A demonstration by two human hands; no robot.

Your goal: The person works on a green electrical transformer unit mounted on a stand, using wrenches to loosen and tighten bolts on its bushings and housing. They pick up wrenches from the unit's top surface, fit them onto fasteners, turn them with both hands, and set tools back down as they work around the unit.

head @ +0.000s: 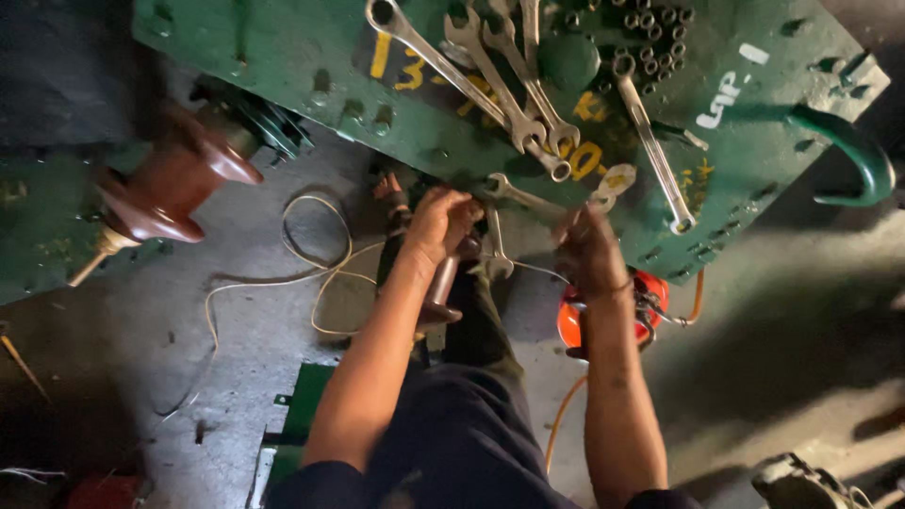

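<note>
A big green metal cover fills the space ahead of me, a curved green handle at its right end and a row of spanners lying on top; a brown ribbed insulator juts out to the left; an orange tool sits on the floor beside a pale looped wire; my left grip is closed round a brown insulator stem at the cover's edge; my right grip is blurred, so I cannot tell its hold, a small spanner just beside it.
</note>
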